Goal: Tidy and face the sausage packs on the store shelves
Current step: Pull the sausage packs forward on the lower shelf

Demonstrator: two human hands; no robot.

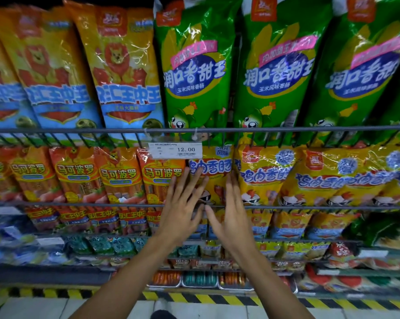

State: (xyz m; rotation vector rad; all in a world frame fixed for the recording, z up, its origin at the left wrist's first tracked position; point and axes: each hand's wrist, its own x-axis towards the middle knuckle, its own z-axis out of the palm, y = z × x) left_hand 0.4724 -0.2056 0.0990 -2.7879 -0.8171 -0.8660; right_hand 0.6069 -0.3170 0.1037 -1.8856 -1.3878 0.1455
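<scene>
Both bare forearms rise from 6 o'clock toward the frame's centre, converging. The left hand is open, its fingers straight, spread and pointing to 12 o'clock. The right hand sits just beside it at 3 o'clock, fingers straight and together, thumb angled toward 10 o'clock, near the left thumb.

Green packs, yellow packs, black-yellow striped floor edge

One head-worn wide-angle view faces the grey wire store shelves close up, tilted slightly downward.
</scene>
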